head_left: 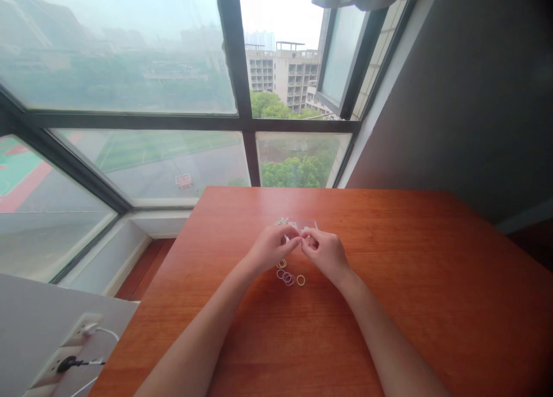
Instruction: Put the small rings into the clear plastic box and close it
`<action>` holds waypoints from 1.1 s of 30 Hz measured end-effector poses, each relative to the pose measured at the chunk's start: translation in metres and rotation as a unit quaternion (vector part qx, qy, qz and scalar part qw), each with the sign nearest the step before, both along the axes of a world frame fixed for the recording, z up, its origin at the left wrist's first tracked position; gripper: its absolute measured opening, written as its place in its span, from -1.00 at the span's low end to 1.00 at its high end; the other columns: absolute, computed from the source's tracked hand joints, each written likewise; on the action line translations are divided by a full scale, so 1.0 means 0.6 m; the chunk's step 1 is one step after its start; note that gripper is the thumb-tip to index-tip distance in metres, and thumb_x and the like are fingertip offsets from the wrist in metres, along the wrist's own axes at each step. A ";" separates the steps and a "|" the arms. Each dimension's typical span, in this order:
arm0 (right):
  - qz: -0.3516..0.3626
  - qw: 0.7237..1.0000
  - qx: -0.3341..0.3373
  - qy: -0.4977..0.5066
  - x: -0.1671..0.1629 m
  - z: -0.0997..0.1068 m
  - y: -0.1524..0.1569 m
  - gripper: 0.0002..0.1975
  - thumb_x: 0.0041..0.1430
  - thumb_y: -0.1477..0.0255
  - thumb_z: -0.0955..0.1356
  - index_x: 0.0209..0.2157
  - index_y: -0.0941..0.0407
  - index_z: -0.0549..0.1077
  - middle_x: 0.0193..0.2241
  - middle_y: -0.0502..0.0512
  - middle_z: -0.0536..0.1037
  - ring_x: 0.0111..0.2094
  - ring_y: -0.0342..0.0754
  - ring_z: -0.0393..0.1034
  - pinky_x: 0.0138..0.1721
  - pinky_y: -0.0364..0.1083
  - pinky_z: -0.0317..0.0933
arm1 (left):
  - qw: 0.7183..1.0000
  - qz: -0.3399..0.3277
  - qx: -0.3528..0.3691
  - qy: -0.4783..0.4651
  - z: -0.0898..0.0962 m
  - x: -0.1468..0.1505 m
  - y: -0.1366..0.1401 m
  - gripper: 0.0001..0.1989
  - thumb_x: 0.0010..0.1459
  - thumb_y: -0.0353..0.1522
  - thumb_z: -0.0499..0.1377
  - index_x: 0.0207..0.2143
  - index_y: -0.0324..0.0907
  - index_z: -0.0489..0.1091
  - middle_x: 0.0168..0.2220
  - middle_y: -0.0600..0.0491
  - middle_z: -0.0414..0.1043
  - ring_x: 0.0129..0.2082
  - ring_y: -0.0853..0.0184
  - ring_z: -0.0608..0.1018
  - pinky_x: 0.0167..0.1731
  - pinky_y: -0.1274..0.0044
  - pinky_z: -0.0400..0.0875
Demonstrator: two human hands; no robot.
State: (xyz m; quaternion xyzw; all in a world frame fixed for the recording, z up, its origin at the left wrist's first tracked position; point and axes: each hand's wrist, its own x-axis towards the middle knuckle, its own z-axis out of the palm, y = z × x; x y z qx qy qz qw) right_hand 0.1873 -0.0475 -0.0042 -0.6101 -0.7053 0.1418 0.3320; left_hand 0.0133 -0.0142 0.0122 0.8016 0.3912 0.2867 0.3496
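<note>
Both hands meet over the middle of the reddish wooden counter (389,305), fingertips together. The left hand (272,248) comes in from the lower left, its fingers curled and its thumb and forefinger pinched at the point where the two hands touch. The right hand (325,252) mirrors it from the lower right, its grip likewise pinched shut at the same spot. Something very small seems to be caught between the two pinches, but it is too tiny to make out, so I cannot tell what either grip actually holds.

A scatter of small rubber bands (288,276) lies flat on the counter just beneath and slightly nearer the person than the joined fingertips, between the two wrists. They are thin rings in pale colours, yellow, pinkish and bluish, some overlapping, one yellowish ring a little apart to the right. None of them touches a hand.

Just beyond the fingertips, on the far side, rests a small clear plastic bag (302,224), partly hidden by the knuckles.

At the lower left corner a white power strip (64,351) sits on a grey ledge with plugs in it. Large windows (129,68) stand behind the counter.
</note>
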 end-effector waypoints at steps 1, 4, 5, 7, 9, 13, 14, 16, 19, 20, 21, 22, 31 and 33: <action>-0.003 1.000 0.004 0.000 0.000 0.000 0.000 -0.86 0.09 0.36 0.32 -0.37 0.07 0.52 -0.66 -0.09 0.38 -0.59 -0.17 0.24 -0.46 -0.21 0.08 | 1.000 -0.002 -0.003 0.001 0.000 0.000 0.000 -0.80 0.16 -0.30 0.10 -0.34 -0.22 0.48 -0.49 0.09 0.43 -0.54 0.46 0.37 -0.51 0.63 0.25; -0.006 1.000 0.010 -0.001 -0.002 0.001 -0.002 -0.86 0.09 0.36 0.32 -0.38 0.06 0.52 -0.66 -0.09 0.38 -0.59 -0.18 0.23 -0.46 -0.21 0.06 | 1.000 -0.002 -0.003 -0.002 -0.002 0.000 0.001 -0.83 0.14 -0.34 0.11 -0.35 -0.22 0.47 -0.48 0.08 0.44 -0.53 0.46 0.38 -0.50 0.62 0.26; -0.006 1.000 0.011 -0.002 -0.003 0.002 -0.002 -0.86 0.10 0.35 0.32 -0.38 0.06 0.52 -0.66 -0.09 0.38 -0.59 -0.18 0.23 -0.46 -0.21 0.06 | 1.000 -0.001 -0.002 -0.003 -0.003 0.000 0.001 -0.84 0.13 -0.35 0.11 -0.35 -0.22 0.47 -0.48 0.08 0.44 -0.52 0.45 0.38 -0.50 0.62 0.26; -0.005 1.000 0.013 -0.007 -0.003 0.002 -0.003 -0.86 0.10 0.36 0.32 -0.38 0.06 0.52 -0.65 -0.08 0.40 -0.59 -0.17 0.24 -0.46 -0.21 0.06 | 1.000 0.000 0.000 -0.006 -0.006 0.001 0.002 -0.85 0.12 -0.37 0.11 -0.37 -0.22 0.47 -0.50 0.08 0.43 -0.53 0.45 0.38 -0.50 0.62 0.26; -0.006 1.000 0.013 -0.014 -0.003 0.002 -0.003 -0.85 0.11 0.36 0.31 -0.37 0.06 0.52 -0.63 -0.07 0.43 -0.58 -0.17 0.26 -0.46 -0.20 0.06 | 1.000 0.005 0.002 -0.010 -0.009 0.001 0.003 -0.86 0.11 -0.38 0.11 -0.38 -0.22 0.47 -0.51 0.08 0.43 -0.54 0.45 0.37 -0.50 0.62 0.26; -0.012 0.999 0.007 -0.029 0.001 -0.001 -0.001 -0.84 0.13 0.34 0.31 -0.32 0.05 0.52 -0.59 -0.04 0.47 -0.54 -0.14 0.31 -0.44 -0.20 0.06 | 0.999 0.040 0.021 -0.011 -0.015 -0.003 0.008 -0.88 0.08 -0.39 0.13 -0.42 -0.22 0.45 -0.50 0.09 0.45 -0.54 0.46 0.38 -0.51 0.62 0.25; -0.013 0.999 0.004 -0.034 0.002 -0.001 0.000 -0.84 0.14 0.34 0.31 -0.32 0.05 0.52 -0.58 -0.04 0.48 -0.52 -0.14 0.33 -0.44 -0.20 0.06 | 0.998 0.057 0.028 -0.012 -0.016 -0.006 0.011 -0.89 0.08 -0.39 0.13 -0.43 -0.21 0.45 -0.49 0.09 0.45 -0.54 0.46 0.38 -0.51 0.62 0.25; -0.013 0.999 -0.007 -0.049 0.003 0.000 0.000 -0.85 0.14 0.35 0.31 -0.33 0.04 0.51 -0.58 -0.04 0.48 -0.51 -0.13 0.35 -0.44 -0.19 0.04 | 0.994 0.099 0.044 -0.020 -0.019 -0.013 0.017 -0.88 0.09 -0.37 0.13 -0.42 -0.21 0.45 -0.49 0.09 0.46 -0.54 0.46 0.39 -0.51 0.62 0.26; -0.001 0.997 -0.026 -0.074 -0.001 0.005 -0.002 -0.89 0.15 0.39 0.31 -0.34 0.02 0.50 -0.56 -0.05 0.51 -0.48 -0.12 0.37 -0.44 -0.20 0.02 | 0.985 0.156 0.067 -0.031 -0.023 -0.022 0.028 -0.86 0.12 -0.34 0.12 -0.38 -0.21 0.45 -0.47 0.08 0.47 -0.55 0.45 0.39 -0.51 0.62 0.27; 0.003 0.996 -0.030 -0.082 -0.003 0.007 -0.003 -0.89 0.15 0.40 0.31 -0.34 0.01 0.49 -0.54 -0.05 0.53 -0.47 -0.12 0.38 -0.44 -0.19 0.02 | 0.982 0.169 0.074 -0.032 -0.025 -0.024 0.033 -0.86 0.12 -0.34 0.12 -0.37 -0.20 0.45 -0.46 0.08 0.48 -0.55 0.45 0.39 -0.51 0.62 0.28; 0.007 0.995 -0.034 -0.089 -0.005 0.008 -0.004 -0.90 0.15 0.40 0.31 -0.34 0.01 0.49 -0.52 -0.05 0.54 -0.46 -0.12 0.39 -0.44 -0.19 0.02 | 0.981 0.177 0.080 -0.029 -0.027 -0.024 0.037 -0.86 0.12 -0.34 0.12 -0.36 -0.20 0.44 -0.45 0.08 0.48 -0.54 0.45 0.40 -0.50 0.61 0.28; 0.011 0.995 -0.037 -0.096 -0.007 0.010 -0.005 -0.90 0.15 0.41 0.31 -0.33 0.00 0.49 -0.50 -0.05 0.55 -0.45 -0.12 0.40 -0.43 -0.19 0.02 | 0.979 0.181 0.086 -0.025 -0.029 -0.023 0.041 -0.87 0.12 -0.35 0.12 -0.36 -0.19 0.44 -0.44 0.08 0.48 -0.54 0.44 0.41 -0.50 0.61 0.29; 0.032 0.991 -0.054 -0.116 -0.009 0.008 -0.007 -0.89 0.17 0.40 0.31 -0.29 -0.01 0.49 -0.43 -0.04 0.59 -0.40 -0.09 0.44 -0.41 -0.17 0.06 | 0.983 0.146 0.109 -0.028 -0.036 -0.017 0.048 -0.78 0.10 -0.42 0.12 -0.17 -0.17 0.43 -0.24 0.02 0.47 -0.50 0.46 0.43 -0.44 0.60 0.34; 0.031 0.991 -0.055 -0.117 -0.008 0.006 -0.006 -0.88 0.17 0.40 0.31 -0.29 -0.01 0.49 -0.43 -0.04 0.59 -0.40 -0.09 0.44 -0.40 -0.18 0.06 | 0.982 0.149 0.111 -0.025 -0.036 -0.024 0.046 -0.80 0.11 -0.43 0.10 -0.20 -0.18 0.43 -0.25 0.02 0.46 -0.49 0.46 0.43 -0.44 0.61 0.34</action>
